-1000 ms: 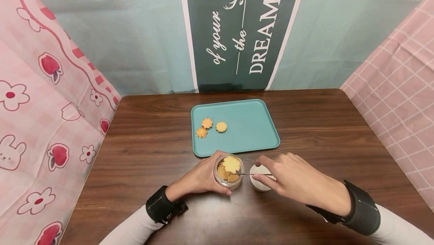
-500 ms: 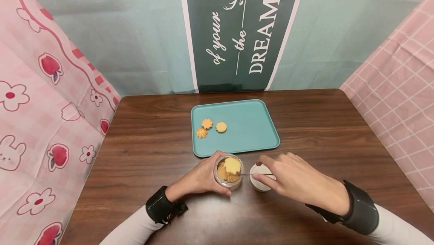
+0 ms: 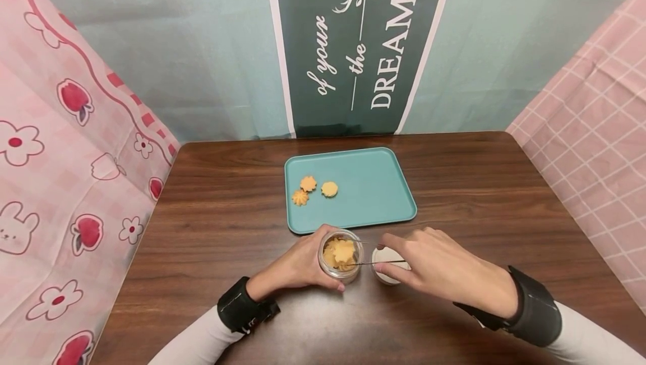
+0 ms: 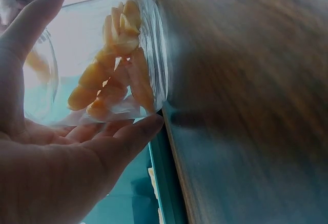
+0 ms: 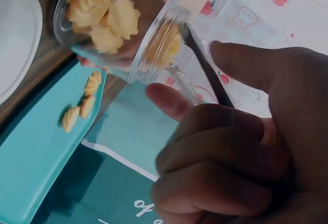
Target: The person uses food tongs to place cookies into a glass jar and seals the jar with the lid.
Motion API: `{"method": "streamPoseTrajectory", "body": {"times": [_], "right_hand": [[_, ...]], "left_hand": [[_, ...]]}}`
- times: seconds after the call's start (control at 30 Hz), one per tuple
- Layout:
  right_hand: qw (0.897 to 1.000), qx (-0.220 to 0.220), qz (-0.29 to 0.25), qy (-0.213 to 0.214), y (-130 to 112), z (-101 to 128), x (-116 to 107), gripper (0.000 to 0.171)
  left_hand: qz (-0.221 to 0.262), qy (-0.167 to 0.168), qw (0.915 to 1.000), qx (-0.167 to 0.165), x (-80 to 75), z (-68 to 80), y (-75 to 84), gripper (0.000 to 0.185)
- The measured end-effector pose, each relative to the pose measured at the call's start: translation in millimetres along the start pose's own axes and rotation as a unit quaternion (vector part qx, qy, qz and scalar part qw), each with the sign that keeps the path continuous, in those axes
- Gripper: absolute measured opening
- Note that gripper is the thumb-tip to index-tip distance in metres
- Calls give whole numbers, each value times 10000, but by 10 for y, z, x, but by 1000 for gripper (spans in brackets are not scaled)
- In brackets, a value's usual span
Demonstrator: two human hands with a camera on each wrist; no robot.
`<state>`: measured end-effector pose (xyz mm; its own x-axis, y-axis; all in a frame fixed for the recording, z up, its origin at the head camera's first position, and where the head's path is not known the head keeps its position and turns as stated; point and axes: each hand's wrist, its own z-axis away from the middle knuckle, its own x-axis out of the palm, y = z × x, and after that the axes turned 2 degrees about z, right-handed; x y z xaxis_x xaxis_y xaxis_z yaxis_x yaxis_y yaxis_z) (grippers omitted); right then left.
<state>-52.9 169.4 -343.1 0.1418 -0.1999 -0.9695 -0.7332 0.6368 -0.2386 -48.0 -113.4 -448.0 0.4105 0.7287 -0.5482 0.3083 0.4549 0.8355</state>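
The left hand [image 3: 303,264] wraps the cookie jar [image 3: 340,255] on the counter [image 3: 212,225]. The right hand [image 3: 434,267] pinches metal tongs [image 3: 375,253], their tips gripping a cookie [image 3: 345,250] in the jar's mouth.

R hand [image 5: 230,147] pinches tongs [image 5: 205,70] at jar [image 5: 128,29] w/ cookies; 3 on tray [image 5: 36,147].

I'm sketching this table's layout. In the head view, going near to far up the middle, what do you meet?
Jar of cookies gripped by the left hand → teal tray → three cookies on the tray → banner on the back wall.
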Motion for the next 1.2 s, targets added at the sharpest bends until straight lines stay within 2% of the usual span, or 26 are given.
{"method": "streamPoseTrajectory", "body": {"times": [0.17, 0.33, 0.6, 0.87, 1.2], "right_hand": [[9992, -102, 220, 306, -7, -12, 1, 23], [9997, -108, -9, 234, 7, -14, -11, 25], [9993, -67, 78, 364, 33, -35, -24, 23], [9993, 71, -171, 324, 94, -99, -95, 19], [9992, 282, -118, 275, 222, -269, -192, 30]], "left_hand": [[-26, 6, 10000, 40, -8, -12, 6, 98], [-11, -30, 10000, 32, -3, -22, 1, 97], [-54, 6, 10000, 7, -4, -25, 19, 96], [-2, -15, 10000, -43, -8, -30, 31, 96], [32, -9, 10000, -57, -17, -46, 46, 96]]}}
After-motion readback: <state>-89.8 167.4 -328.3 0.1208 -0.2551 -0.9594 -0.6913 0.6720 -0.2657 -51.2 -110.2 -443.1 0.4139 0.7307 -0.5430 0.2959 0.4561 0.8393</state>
